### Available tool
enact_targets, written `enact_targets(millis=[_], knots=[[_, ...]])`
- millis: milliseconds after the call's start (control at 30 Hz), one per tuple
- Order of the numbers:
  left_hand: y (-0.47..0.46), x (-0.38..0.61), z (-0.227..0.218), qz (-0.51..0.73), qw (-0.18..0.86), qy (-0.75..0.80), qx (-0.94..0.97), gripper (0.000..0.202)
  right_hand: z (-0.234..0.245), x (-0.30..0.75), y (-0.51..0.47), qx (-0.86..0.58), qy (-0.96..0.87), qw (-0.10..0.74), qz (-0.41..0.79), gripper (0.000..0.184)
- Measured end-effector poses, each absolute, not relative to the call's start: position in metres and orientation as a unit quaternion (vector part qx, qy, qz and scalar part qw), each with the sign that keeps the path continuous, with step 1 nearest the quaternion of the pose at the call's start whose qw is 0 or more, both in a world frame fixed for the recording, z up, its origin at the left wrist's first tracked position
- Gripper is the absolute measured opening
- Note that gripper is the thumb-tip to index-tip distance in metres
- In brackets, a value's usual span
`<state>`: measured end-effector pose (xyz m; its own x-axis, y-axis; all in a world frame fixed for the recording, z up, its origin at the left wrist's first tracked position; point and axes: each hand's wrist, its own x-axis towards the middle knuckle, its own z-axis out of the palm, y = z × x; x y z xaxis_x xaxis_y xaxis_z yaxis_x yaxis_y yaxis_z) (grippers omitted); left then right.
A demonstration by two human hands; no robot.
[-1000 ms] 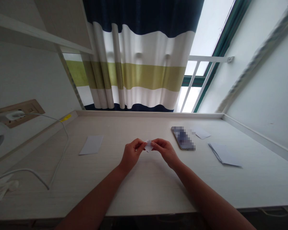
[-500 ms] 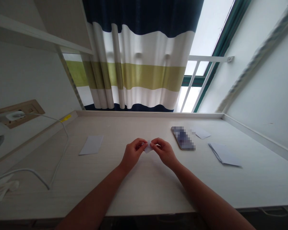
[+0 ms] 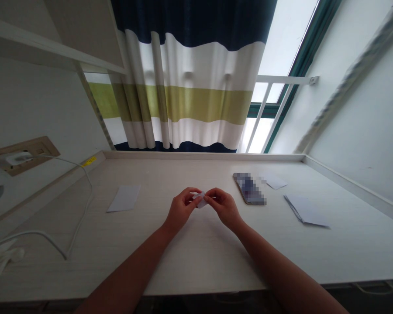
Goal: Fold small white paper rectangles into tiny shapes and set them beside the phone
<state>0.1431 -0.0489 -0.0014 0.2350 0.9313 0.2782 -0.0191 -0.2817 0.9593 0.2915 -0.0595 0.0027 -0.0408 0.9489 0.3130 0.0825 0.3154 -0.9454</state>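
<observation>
Between my two hands, above the middle of the desk, is a small folded piece of white paper (image 3: 201, 202). My left hand (image 3: 182, 206) pinches its left side with thumb and fingers. My right hand (image 3: 222, 205) pinches the other side, its fingertips close to those of the left. Parts of the paper are hidden behind my fingers, so its full shape does not show. A phone (image 3: 249, 189) with a blurred screen lies to the right of my right hand.
On the pale desk (image 3: 196, 261), a white sheet (image 3: 123, 198) lies at left, a stack of white paper (image 3: 308, 210) at right, and another sheet (image 3: 275, 181) beyond the phone. A white cable (image 3: 91, 196) runs along the left side from a wall socket (image 3: 22, 156).
The folded paper has turned slightly between my fingers, and more of it shows near my left fingertips. Both hands stay in nearly the same place.
</observation>
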Motion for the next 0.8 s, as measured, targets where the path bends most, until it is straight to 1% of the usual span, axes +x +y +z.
enact_targets(millis=[300, 533, 800], knots=[[-0.048, 0.1446, 0.0019, 0.504, 0.504, 0.366, 0.598, 0.02, 0.0036, 0.2922, -0.0599, -0.431, -0.618, 0.534, 0.384, 0.014], [-0.0493, 0.1454, 0.0028, 0.526, 0.423, 0.4, 0.62, 0.015, 0.002, 0.2902, -0.0608, -0.448, -0.61, 0.537, 0.373, 0.016], [-0.049, 0.1464, 0.0027, 0.529, 0.423, 0.393, 0.621, 0.013, -0.0001, 0.2892, -0.058, -0.443, -0.579, 0.56, 0.394, 0.017]])
